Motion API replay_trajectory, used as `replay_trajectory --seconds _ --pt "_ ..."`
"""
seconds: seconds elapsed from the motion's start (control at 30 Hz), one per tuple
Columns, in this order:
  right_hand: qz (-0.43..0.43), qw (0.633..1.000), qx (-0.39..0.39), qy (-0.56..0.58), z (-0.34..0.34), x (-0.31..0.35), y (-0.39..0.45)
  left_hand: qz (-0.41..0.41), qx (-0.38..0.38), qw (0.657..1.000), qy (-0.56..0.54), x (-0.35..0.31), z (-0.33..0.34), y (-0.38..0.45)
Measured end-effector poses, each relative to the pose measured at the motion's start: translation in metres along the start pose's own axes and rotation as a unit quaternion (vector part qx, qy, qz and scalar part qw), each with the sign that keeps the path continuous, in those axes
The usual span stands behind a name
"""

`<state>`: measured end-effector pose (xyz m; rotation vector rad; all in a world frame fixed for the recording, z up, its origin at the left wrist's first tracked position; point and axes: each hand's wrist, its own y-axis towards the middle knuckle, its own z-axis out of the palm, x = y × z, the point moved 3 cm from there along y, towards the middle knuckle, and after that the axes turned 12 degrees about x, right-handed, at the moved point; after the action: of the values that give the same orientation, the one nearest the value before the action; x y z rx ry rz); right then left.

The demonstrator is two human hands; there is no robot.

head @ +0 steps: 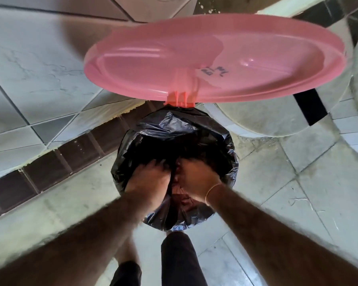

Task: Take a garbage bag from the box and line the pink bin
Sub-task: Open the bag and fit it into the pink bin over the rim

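Nearest the camera, dark trouser legs (pixel 180 259) are seen above a grey tiled floor (pixel 298 193). Two bare forearms are extended forward and down into the mouth of the bin. The left hand (pixel 151 178) and the right hand (pixel 196 178) are placed side by side, almost touching, both pushed into the black garbage bag (pixel 174 129). The fingertips are buried in the dark plastic — whether the fingers are curled around it or spread flat cannot be told. A thin band (pixel 212 189) is worn on the right wrist.

The bag is draped over the whole rim of the bin, so the pink body of the bin is hidden; crumpled glossy plastic is folded outward all round. Just behind the bag, the hinge (pixel 179 99) is seen, and the pink lid (pixel 194 58) is held raised — its underside is turned toward the camera, with a small label (pixel 208 74) near the hinge. Beyond, pale wall tiles (pixel 29 58) with a dark tile strip (pixel 50 162) at the base are noted.
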<state>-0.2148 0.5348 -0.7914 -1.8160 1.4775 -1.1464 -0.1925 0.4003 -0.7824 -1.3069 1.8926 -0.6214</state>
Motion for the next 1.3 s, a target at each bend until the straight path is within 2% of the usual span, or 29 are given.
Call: replay_trajectory --seconds 0.07,0.17,0.27,0.33,0.4,0.47,0.53,0.6,0.67,0.73,0.8,0.87,0.9,0.93,0.97,1.0,1.03,1.1,1.17,1.23,1.3 --pt "0.002 0.984 0.051 -0.172 0.022 0.0 -0.003 -0.026 0.061 0.993 0.096 0.0 0.016 -0.002" --pt "0.032 0.968 0.085 -0.236 0.023 -0.007 -0.005 -0.058 0.117 0.98 0.148 0.011 0.02 0.0" --pt "0.026 0.955 0.132 -0.266 0.02 -0.012 -0.005 -0.021 0.092 0.984 0.148 0.01 0.012 -0.002" --pt "0.008 0.951 0.15 -0.271 0.021 -0.013 -0.003 0.023 0.022 0.993 0.117 0.003 -0.005 -0.008" --pt "-0.029 0.979 0.106 -0.17 0.006 -0.008 -0.004 0.063 -0.053 0.995 0.047 0.001 -0.019 -0.012" --pt "-0.048 0.998 0.032 -0.01 -0.025 -0.006 -0.001 0.089 -0.114 0.984 -0.103 0.004 -0.04 -0.012" --pt "-0.03 0.989 -0.026 0.142 -0.061 -0.01 0.004 0.069 -0.139 0.953 -0.261 0.011 -0.06 -0.005" --pt "0.0 0.967 -0.058 0.248 -0.081 -0.017 0.012 0.018 -0.166 0.912 -0.376 0.024 -0.075 0.005" --pt "0.01 0.955 -0.042 0.293 -0.086 -0.02 0.016 -0.013 -0.144 0.88 -0.453 0.033 -0.079 0.012" --pt "0.013 0.952 -0.025 0.304 -0.088 -0.019 0.015 -0.016 -0.126 0.872 -0.473 0.036 -0.08 0.012" --pt "0.01 0.945 -0.045 0.325 -0.086 -0.017 0.006 -0.005 -0.15 0.882 -0.447 0.034 -0.083 0.0" --pt "0.006 0.949 -0.09 0.301 -0.08 -0.013 -0.01 0.024 -0.216 0.926 -0.308 0.03 -0.082 -0.019" --pt "0.005 0.969 -0.097 0.225 -0.074 -0.011 -0.019 0.044 -0.231 0.949 -0.209 0.026 -0.078 -0.028" --pt "-0.003 0.991 -0.096 0.096 -0.064 -0.006 -0.029 0.062 -0.217 0.968 -0.109 0.023 -0.071 -0.036" --pt "-0.014 0.995 -0.083 -0.05 -0.051 -0.003 -0.038 0.073 -0.182 0.98 -0.021 0.021 -0.058 -0.041" --pt "-0.026 0.983 -0.055 -0.17 -0.036 -0.002 -0.045 0.076 -0.139 0.986 0.047 0.022 -0.043 -0.045" --pt "-0.031 0.969 -0.005 -0.244 -0.022 -0.004 -0.049 0.078 -0.1 0.987 0.094 0.024 -0.029 -0.048" --pt "-0.016 0.954 0.075 -0.289 -0.001 -0.016 -0.054 0.085 -0.075 0.986 0.125 0.03 -0.01 -0.051" --pt "-0.012 0.951 0.087 -0.296 0.008 -0.026 -0.056 0.102 -0.109 0.98 0.128 0.03 -0.007 -0.055" --pt "-0.046 0.953 0.022 -0.297 0.008 -0.026 -0.06 0.107 -0.178 0.971 0.115 0.029 -0.014 -0.063" --pt "-0.099 0.96 -0.09 -0.244 0.001 -0.019 -0.066 0.065 -0.231 0.97 0.046 0.031 -0.024 -0.074"
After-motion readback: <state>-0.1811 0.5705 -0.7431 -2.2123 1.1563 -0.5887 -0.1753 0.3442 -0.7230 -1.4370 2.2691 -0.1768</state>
